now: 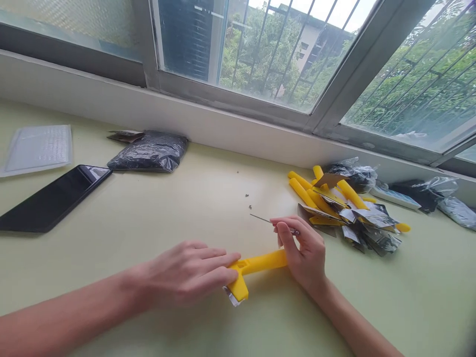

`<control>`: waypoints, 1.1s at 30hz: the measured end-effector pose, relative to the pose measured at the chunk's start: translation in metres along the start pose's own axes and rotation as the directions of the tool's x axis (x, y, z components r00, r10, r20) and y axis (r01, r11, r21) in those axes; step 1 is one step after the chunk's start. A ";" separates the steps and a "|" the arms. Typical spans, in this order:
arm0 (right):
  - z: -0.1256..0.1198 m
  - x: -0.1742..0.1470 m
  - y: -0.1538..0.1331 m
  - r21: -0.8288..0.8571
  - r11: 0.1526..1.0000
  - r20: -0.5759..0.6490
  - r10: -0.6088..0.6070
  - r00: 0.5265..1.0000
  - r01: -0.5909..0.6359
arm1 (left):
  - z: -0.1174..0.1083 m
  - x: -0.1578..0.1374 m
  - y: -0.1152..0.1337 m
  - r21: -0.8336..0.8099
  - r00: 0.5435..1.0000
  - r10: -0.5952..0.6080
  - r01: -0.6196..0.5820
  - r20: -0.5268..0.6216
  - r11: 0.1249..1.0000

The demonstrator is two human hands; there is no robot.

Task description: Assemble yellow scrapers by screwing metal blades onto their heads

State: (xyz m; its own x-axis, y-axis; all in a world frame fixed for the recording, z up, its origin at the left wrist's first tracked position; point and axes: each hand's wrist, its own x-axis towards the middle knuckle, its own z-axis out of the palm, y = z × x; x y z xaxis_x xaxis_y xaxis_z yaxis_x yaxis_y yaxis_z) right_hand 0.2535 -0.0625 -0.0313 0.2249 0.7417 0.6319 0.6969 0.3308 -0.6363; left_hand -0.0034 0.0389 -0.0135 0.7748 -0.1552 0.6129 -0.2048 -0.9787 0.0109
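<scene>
A yellow scraper [262,263] lies on the table, its wide head toward the left and a silvery blade edge facing me. The fingers of my left hand [199,270] are closed on the scraper's head, beside its small slot. My right hand [305,250] pinches a thin screwdriver [261,218], whose shaft points left above the table. The lower part of this hand is against the end of the scraper's handle, which it hides. Just beyond the screwdriver's tip lie a few tiny metal pieces [250,207], perhaps screws.
To the right is a pile of yellow scrapers [301,192] with cardboard and plastic wrapping. Black plastic-wrapped packets [420,192] sit behind it by the window wall. On the left are a dark phone-like slab [55,198], a dark bag [154,151] and a translucent sheet [39,148].
</scene>
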 end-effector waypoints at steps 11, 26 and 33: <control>-0.001 0.000 -0.002 -0.001 1.000 0.010 0.003 1.000 -0.003 | -0.002 0.004 0.001 0.037 0.999 0.038 -0.037 -0.019 0.999; 0.001 0.000 -0.004 -0.001 0.998 0.016 -0.057 0.998 0.057 | 0.015 -0.007 0.004 0.228 0.998 0.023 -0.009 -0.058 0.974; 0.003 0.000 -0.005 -0.026 0.993 0.022 -0.118 0.993 0.119 | 0.011 0.000 0.003 0.138 0.999 0.022 -0.019 -0.024 0.990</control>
State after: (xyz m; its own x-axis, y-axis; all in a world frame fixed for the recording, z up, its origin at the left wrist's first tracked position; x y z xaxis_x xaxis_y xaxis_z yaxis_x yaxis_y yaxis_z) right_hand 0.2481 -0.0625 -0.0298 0.1262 0.7099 0.6929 0.7360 0.4013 -0.5453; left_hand 0.0026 0.0340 -0.0220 0.7554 -0.1737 0.6318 -0.1344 -0.9848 -0.1099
